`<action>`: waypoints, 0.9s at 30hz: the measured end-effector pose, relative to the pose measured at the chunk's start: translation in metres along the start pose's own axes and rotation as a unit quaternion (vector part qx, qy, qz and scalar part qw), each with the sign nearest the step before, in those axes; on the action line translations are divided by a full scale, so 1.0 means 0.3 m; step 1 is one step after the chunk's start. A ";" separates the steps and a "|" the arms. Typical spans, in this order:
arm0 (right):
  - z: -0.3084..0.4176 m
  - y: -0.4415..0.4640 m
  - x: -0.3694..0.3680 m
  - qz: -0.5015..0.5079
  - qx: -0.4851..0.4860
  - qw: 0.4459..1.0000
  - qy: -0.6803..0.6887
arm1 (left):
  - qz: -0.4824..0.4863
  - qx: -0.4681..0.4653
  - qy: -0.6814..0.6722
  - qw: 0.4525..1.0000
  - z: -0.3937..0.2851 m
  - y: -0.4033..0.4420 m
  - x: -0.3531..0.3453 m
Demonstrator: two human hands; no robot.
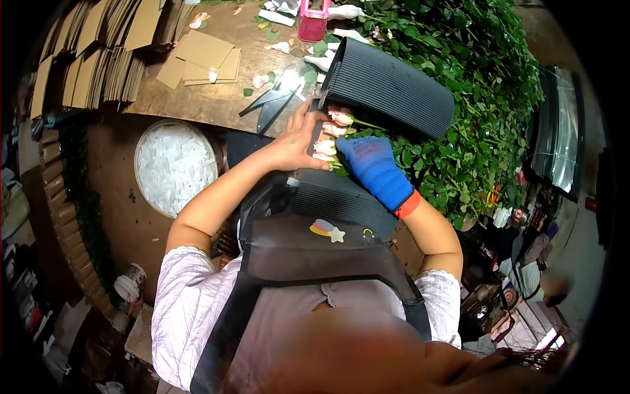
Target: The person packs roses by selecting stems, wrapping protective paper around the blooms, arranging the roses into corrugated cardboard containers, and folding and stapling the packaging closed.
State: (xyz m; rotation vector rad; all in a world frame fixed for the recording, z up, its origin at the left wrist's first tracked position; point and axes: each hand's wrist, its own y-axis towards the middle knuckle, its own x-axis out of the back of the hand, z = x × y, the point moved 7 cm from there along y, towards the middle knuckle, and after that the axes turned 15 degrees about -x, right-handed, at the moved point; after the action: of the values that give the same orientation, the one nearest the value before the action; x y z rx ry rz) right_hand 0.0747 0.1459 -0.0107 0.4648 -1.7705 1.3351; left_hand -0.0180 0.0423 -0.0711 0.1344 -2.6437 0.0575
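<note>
Pale pink roses [325,147] lie in a short row, heads to the left, on dark ribbed sheeting. My bare left hand [295,146] spans the left side of the row, thumb and fingers spread apart beside the heads. In a blue glove, my right hand [369,159] is closed over the stems just right of the heads, its fingertips against a rose; the stems beneath it are hidden. Black ribbed sheet [390,88] folds up above the flowers, and more ribbed sheet [341,200] hangs toward my apron. Scissors [269,107] lie open left of my left hand.
Leafy green stems [472,125] are heaped on the right. Cardboard pieces [203,62] and upright cardboard stacks [98,49] occupy the table's left. A pink holder [313,23] stands at the back. Below the table edge is a round tub of white pieces [176,167].
</note>
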 end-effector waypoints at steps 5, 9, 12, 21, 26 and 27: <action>-0.009 0.001 -0.011 -0.008 0.037 0.999 0.008 | -0.081 -0.004 -0.027 0.996 0.009 0.021 0.018; -0.066 -0.065 0.104 -0.083 -0.022 0.992 0.092 | -0.143 -0.034 -0.004 0.989 0.003 0.004 0.007; -0.078 0.004 0.018 -0.133 -0.014 0.989 0.062 | -0.149 -0.027 -0.010 0.988 -0.005 -0.004 0.005; -0.033 0.036 0.005 -0.056 -0.023 0.998 0.036 | -0.172 -0.021 -0.024 0.984 0.017 0.003 -0.010; -0.050 -0.019 0.008 -0.084 -0.043 0.994 0.063 | -0.226 0.007 -0.049 0.973 0.033 0.022 -0.016; -0.064 -0.034 0.043 -0.105 -0.062 0.989 0.079 | -0.232 0.005 -0.038 0.972 0.019 0.018 -0.005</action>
State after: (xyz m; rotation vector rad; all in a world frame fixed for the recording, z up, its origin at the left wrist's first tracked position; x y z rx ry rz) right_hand 0.0824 0.1622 0.0071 0.4494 -1.6151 1.0792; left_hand -0.0199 0.0474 -0.0770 0.7644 -2.6174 -0.0937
